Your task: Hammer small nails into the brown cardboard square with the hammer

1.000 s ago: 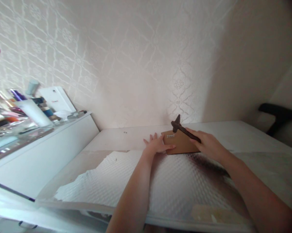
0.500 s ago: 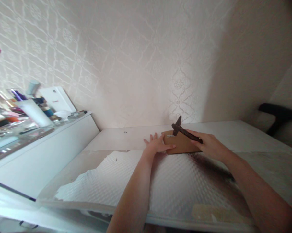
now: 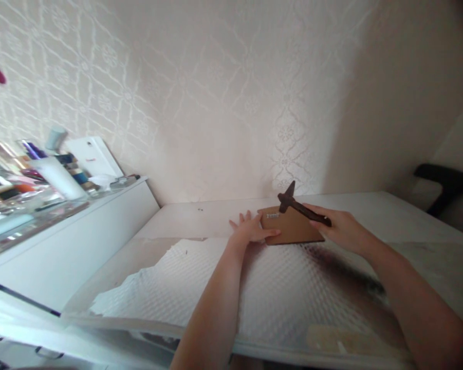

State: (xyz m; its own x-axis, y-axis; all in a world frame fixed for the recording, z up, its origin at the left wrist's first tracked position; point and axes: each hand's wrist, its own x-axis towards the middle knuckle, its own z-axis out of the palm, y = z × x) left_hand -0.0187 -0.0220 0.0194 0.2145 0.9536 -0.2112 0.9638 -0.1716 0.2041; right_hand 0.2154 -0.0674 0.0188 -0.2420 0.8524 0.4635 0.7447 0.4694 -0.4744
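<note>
My right hand (image 3: 341, 228) is closed around the handle of a small dark brown hammer (image 3: 304, 209). Its head hangs over a flat brown board (image 3: 293, 228), pointing up and to the left. A short pale strip (image 3: 272, 216) shows on the board's upper left; what it is I cannot make out. At the board's left edge, my left hand (image 3: 248, 228) lies with fingers spread, its thumb on the board and its other fingers mostly on the table beside it. The board rests at the far edge of a white quilted-looking sheet (image 3: 200, 277).
Under the sheet is a white table (image 3: 192, 218) reaching to a patterned wall (image 3: 216, 103). A white cabinet (image 3: 100, 241) on the left carries bottles, tubes and a white box (image 3: 96, 156). A black armrest-like part (image 3: 443, 177) stands at the right.
The hammer and my right hand have shifted slightly right relative to the board. My left hand keeps its place on the board's edge. The whole view has slid a little.
</note>
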